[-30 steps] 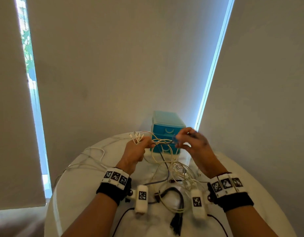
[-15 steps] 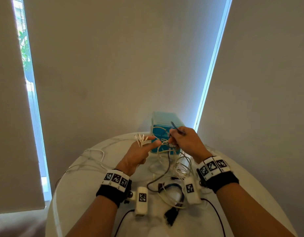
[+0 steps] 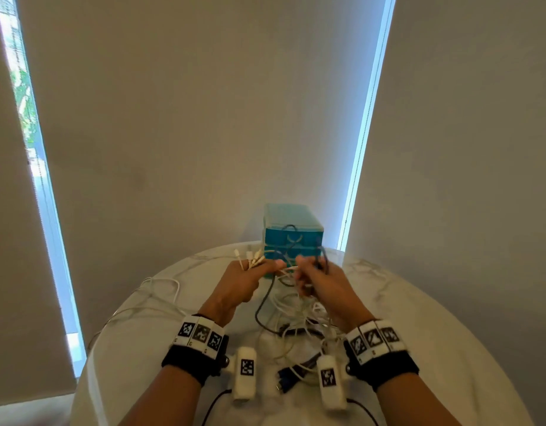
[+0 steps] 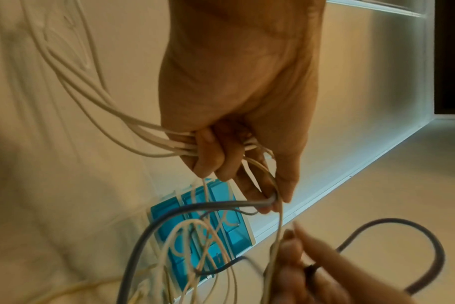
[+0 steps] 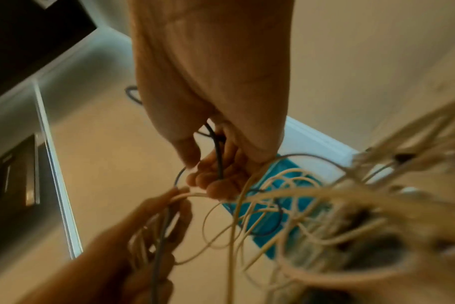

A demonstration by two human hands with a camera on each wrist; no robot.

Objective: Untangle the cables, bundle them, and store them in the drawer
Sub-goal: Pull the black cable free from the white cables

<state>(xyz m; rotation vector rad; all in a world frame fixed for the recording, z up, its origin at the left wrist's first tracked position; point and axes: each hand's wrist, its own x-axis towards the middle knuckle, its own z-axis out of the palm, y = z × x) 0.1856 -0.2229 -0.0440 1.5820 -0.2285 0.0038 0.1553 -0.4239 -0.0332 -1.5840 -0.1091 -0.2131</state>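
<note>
Seemingly both hands point(image 3: 284, 281) amid cables point(image 3: 296, 315)

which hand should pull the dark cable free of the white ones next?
Right, probably. The right hand already grips the dark cable, while the left hand clamps the white cables by their plug ends, so it works as the anchor.

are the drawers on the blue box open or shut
Shut. In the head view the fronts of the blue drawer box sit flush in one stack, none pulled out. Cables lie loose on the table, some looping across its front.
</note>
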